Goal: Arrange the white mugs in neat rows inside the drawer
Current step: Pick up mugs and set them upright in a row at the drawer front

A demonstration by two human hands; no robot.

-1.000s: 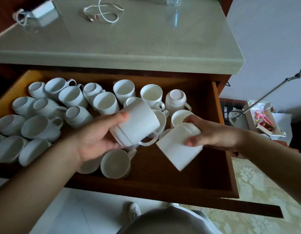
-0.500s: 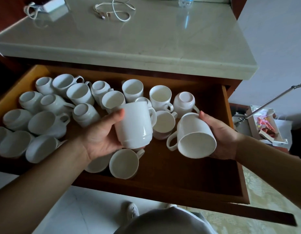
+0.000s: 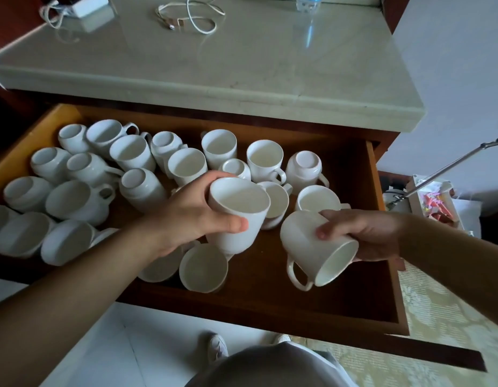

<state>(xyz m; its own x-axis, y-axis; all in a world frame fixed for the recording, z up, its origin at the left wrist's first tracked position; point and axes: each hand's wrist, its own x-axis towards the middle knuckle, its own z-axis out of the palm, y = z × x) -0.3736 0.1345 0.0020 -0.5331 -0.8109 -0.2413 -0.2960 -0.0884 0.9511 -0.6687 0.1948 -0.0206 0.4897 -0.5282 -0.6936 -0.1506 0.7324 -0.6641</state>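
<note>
White mugs (image 3: 130, 152); brown drawer (image 3: 312, 300); grey-green countertop (image 3: 242, 65).

A coiled white cable (image 3: 197, 15), a white charger (image 3: 88, 2) and a clear bottle (image 3: 307, 2) with a blue label sit on the pale stone surface (image 3: 242, 65). At right, a metal rod (image 3: 448, 166) slants above a box (image 3: 434, 205) of pink items, near a patterned rug (image 3: 437, 317).

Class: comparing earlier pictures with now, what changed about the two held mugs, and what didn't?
The left hand turned the left-hand mug from sideways to mouth up. The right hand rolled the right-hand mug from base towards the camera to mouth towards it. Neither let go; other mugs in the drawer stayed put.
</note>
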